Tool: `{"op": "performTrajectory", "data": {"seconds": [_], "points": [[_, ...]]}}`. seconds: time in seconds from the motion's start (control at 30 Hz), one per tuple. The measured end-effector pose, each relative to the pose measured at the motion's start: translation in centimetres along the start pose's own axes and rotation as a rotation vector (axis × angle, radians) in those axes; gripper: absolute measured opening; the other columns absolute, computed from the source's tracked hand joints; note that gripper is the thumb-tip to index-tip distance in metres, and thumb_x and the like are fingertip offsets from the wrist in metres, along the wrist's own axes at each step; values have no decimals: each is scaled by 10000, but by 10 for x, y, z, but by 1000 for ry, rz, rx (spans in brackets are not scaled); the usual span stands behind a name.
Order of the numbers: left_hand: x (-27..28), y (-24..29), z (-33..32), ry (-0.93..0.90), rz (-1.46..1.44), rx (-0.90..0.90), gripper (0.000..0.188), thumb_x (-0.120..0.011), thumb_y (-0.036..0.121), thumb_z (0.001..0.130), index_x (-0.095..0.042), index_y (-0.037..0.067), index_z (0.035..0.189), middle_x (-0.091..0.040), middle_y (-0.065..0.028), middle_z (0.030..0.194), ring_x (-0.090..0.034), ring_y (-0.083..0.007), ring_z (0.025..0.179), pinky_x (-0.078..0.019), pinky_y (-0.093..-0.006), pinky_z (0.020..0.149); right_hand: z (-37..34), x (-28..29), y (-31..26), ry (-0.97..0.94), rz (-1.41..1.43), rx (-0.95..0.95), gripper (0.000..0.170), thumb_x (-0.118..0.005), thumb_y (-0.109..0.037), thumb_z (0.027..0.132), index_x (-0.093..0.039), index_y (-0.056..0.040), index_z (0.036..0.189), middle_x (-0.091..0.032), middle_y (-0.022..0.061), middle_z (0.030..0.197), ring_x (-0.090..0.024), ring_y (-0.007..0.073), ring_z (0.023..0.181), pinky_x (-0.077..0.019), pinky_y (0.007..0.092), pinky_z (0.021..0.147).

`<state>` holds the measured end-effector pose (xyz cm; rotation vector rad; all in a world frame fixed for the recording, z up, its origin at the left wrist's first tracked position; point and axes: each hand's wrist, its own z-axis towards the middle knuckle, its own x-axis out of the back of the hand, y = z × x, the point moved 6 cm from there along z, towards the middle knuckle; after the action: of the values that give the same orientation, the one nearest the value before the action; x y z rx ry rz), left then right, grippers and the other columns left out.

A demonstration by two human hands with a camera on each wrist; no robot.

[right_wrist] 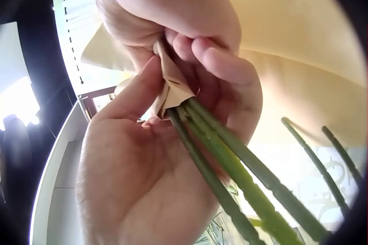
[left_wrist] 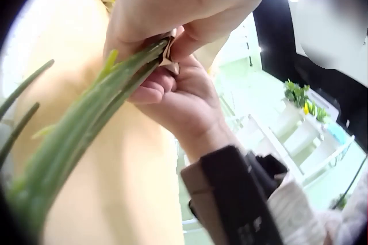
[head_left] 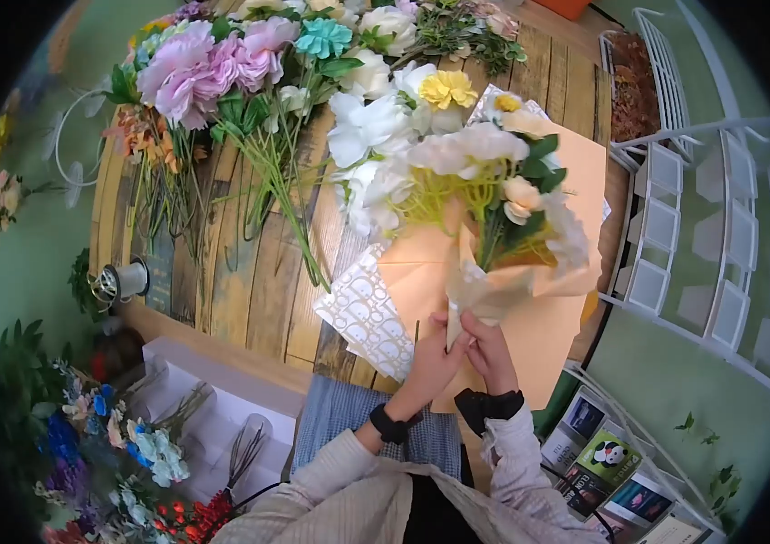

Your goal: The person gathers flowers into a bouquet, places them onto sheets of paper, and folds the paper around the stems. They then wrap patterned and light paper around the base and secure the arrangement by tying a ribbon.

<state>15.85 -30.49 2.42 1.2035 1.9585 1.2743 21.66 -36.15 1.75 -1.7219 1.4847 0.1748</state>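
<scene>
Both hands hold a bouquet wrapped in peach paper low over the front of the table. My left hand point(head_left: 436, 367) curls round the gathered foot of the wrapping paper point(right_wrist: 174, 91), its thumb pressed on the fold. Close against it, my right hand point(head_left: 492, 355) grips the same gathered paper from the other side. Green stems point(right_wrist: 230, 170) stick out below the fingers. Above the wrap, white flowers point(head_left: 466, 152), a pale peach rose point(head_left: 522, 199) and dark green leaves point(head_left: 523, 231) spread outward. Two more cut stems point(right_wrist: 310, 156) show beside the bundle in the right wrist view.
A patterned white sheet point(head_left: 365, 313) and peach paper point(head_left: 530, 358) lie under the bouquet. Pink flowers point(head_left: 190, 77) with long stems cover the table's left side point(head_left: 249, 299). A wire spool point(head_left: 124, 279) stands at the left edge. White rack bins point(head_left: 657, 227) line the right wall.
</scene>
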Motion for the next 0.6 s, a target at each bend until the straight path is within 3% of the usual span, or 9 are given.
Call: {"op": "performTrajectory", "data": {"seconds": [0.07, 0.1, 0.13, 0.17, 0.33, 0.4, 0.43, 0.53, 0.6], "points": [[0, -8, 10, -63, -132, 80, 224, -475, 205, 835, -506, -14, 869, -534, -37, 643, -486, -93, 517, -366, -234, 449, 7, -1, 4, -75, -36, -131, 431, -439, -269, 840, -392, 17, 1158, -559, 123, 989, -562, 147, 754, -462, 221, 604], [0, -11, 13, -131, -292, 210, 205, -476, 205, 836, -490, 1, 855, -499, -17, 618, -443, -77, 494, -332, -211, 433, 6, -9, -4, -32, -87, -66, 422, -455, -271, 833, -404, -14, 1163, -570, 101, 972, -551, 101, 708, -431, 197, 480], [-3, -12, 14, -199, -444, 341, 188, -476, 204, 837, -473, 16, 841, -465, 3, 594, -401, -61, 470, -298, -189, 416, 9, -8, -5, -27, -68, -43, 422, -455, -271, 833, -404, -14, 1163, -570, 101, 972, -551, 101, 708, -431, 197, 480], [-5, -7, 13, -196, -423, 333, 172, -456, 207, 848, -427, 41, 816, -403, 26, 576, -344, -41, 452, -247, -168, 404, 12, -7, -7, -38, -97, 3, 415, -463, -258, 829, -407, -15, 1161, -574, 89, 941, -548, 100, 701, -432, 198, 485], [-2, 13, 10, -254, -319, 313, 200, -395, 216, 876, -387, 52, 761, -342, 39, 553, -283, -38, 425, -215, -186, 385, 7, -4, -11, 51, -194, 78, 408, -506, -216, 805, -416, -7, 1143, -561, 46, 869, -538, 106, 733, -446, 218, 563], [0, 13, 7, -316, -535, 401, 212, -375, 218, 884, -384, 55, 749, -310, 43, 540, -248, -39, 413, -191, -193, 377, -2, -2, -29, 76, -421, 485, 378, -557, -185, 769, -454, -12, 1089, -540, 21, 856, -522, 104, 754, -437, 232, 634], [1, 18, 5, -347, -564, 420, 211, -408, 246, 873, -421, 39, 837, -302, 49, 543, -241, -37, 422, -176, -186, 385, -3, 6, -32, 94, -392, 505, 378, -557, -185, 769, -454, -12, 1089, -540, 21, 856, -522, 104, 754, -437, 232, 634], [6, 25, 2, -401, -642, 456, 274, -374, 277, 879, -439, 11, 878, -248, 55, 532, -187, -39, 399, -150, -193, 372, -10, 46, -56, 230, -127, 667, 347, -592, -134, 732, -478, -27, 1042, -524, 10, 848, -495, 91, 749, -413, 218, 670], [10, 25, 0, -455, -626, 498, 317, -379, 300, 873, -443, -3, 938, -238, 57, 535, -177, -36, 396, -144, -192, 369, -19, 56, -85, 340, -460, 781, 287, -639, -103, 683, -526, -39, 939, -510, -8, 741, -472, 65, 656, -395, 191, 589]]}}
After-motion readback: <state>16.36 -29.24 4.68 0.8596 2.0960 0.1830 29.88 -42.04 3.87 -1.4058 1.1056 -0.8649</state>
